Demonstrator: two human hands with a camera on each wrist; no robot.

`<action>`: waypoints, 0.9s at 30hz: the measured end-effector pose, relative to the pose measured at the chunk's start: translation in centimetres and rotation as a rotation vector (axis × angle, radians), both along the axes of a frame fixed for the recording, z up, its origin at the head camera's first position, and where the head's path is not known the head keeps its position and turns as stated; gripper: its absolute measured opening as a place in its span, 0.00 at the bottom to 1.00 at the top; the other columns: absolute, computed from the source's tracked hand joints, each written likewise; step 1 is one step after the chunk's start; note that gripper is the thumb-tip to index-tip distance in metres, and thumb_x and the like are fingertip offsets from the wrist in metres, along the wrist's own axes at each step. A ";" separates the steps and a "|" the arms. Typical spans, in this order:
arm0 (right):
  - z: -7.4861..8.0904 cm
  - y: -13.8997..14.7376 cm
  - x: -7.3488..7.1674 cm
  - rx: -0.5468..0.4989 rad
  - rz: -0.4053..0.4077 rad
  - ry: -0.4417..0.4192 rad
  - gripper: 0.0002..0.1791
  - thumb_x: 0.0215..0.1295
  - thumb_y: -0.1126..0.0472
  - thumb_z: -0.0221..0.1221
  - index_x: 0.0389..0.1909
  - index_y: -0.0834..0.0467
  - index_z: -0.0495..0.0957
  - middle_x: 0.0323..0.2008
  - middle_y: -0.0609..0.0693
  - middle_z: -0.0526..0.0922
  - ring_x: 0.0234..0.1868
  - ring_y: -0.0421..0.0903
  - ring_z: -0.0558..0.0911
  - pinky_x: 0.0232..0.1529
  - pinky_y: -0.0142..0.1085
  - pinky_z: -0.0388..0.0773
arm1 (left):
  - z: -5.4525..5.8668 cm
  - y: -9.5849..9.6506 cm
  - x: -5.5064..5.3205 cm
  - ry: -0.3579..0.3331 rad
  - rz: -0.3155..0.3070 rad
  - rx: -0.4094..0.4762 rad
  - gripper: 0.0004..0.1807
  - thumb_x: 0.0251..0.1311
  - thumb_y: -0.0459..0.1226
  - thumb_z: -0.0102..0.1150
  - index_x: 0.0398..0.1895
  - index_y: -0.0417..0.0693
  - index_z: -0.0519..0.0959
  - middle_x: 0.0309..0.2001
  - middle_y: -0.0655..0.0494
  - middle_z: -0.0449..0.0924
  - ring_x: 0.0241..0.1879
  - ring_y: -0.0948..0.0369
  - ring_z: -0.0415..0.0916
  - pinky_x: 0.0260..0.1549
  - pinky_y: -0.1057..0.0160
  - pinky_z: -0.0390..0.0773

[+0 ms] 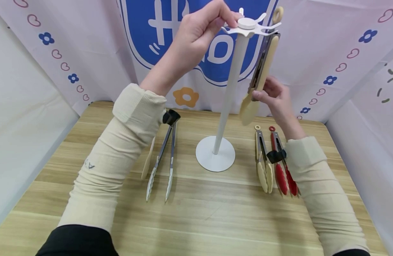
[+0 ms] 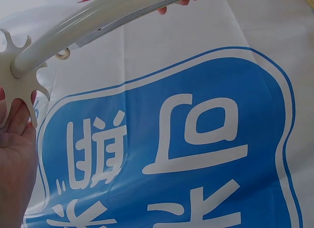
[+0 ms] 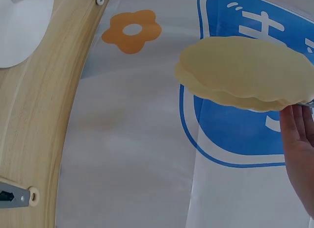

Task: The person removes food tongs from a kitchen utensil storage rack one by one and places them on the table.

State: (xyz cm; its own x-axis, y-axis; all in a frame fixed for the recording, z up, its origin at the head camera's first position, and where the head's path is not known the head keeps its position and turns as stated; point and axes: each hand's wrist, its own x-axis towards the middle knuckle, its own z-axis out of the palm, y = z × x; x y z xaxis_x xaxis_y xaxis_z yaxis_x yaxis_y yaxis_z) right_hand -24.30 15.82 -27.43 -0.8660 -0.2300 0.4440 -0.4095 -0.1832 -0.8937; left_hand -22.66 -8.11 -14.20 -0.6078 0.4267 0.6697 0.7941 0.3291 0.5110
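Observation:
A white stand point(image 1: 233, 85) rises from a round base, with a crown of curved hooks on top. My left hand point(image 1: 194, 41) pinches one of those hooks at the crown's left side; the left wrist view has the fingers point(image 2: 19, 117) under the hooks. On the other side, my right hand point(image 1: 276, 97) grips cream tongs point(image 1: 267, 65) low down, just above their scalloped heads point(image 3: 245, 71). These tongs are upright with heads down, and their ring point(image 1: 277, 15) shows above the right-hand hooks. Their upper part overlaps a hook tip in the head view.
Right of the base lie smaller cream tongs point(image 1: 264, 174) and red tongs point(image 1: 281, 177), partly behind the right wrist's black strap. White-tipped tongs point(image 1: 160, 161) lie spread to the left, beside a cream utensil point(image 1: 147, 161) half hidden by my sleeve. A printed cloth point(image 1: 113, 67) hangs behind the wooden table point(image 1: 209, 220).

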 end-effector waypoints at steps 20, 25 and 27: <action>-0.5 3.7 0.4 0.082 -0.344 -0.072 0.21 0.49 0.69 0.65 0.46 0.59 0.75 0.36 0.49 0.76 0.37 0.40 0.76 0.41 0.24 0.73 | -0.1 -0.1 -0.2 0.021 -0.015 0.010 0.12 0.67 0.27 0.36 0.39 0.38 0.74 0.51 0.52 0.77 0.57 0.70 0.67 0.58 0.73 0.59; -0.9 4.8 0.5 0.121 -0.402 -0.071 0.19 0.49 0.69 0.66 0.44 0.57 0.76 0.34 0.48 0.76 0.35 0.39 0.76 0.40 0.23 0.72 | -0.1 0.0 -0.2 0.016 -0.022 0.016 0.12 0.67 0.27 0.36 0.39 0.38 0.74 0.51 0.51 0.77 0.57 0.70 0.67 0.58 0.73 0.59; -1.0 5.2 0.5 0.134 -0.419 -0.078 0.19 0.49 0.69 0.66 0.44 0.57 0.76 0.34 0.47 0.76 0.35 0.39 0.76 0.40 0.23 0.72 | -0.1 0.0 -0.2 0.019 -0.022 0.018 0.12 0.66 0.27 0.36 0.38 0.38 0.74 0.50 0.51 0.77 0.57 0.70 0.67 0.58 0.73 0.59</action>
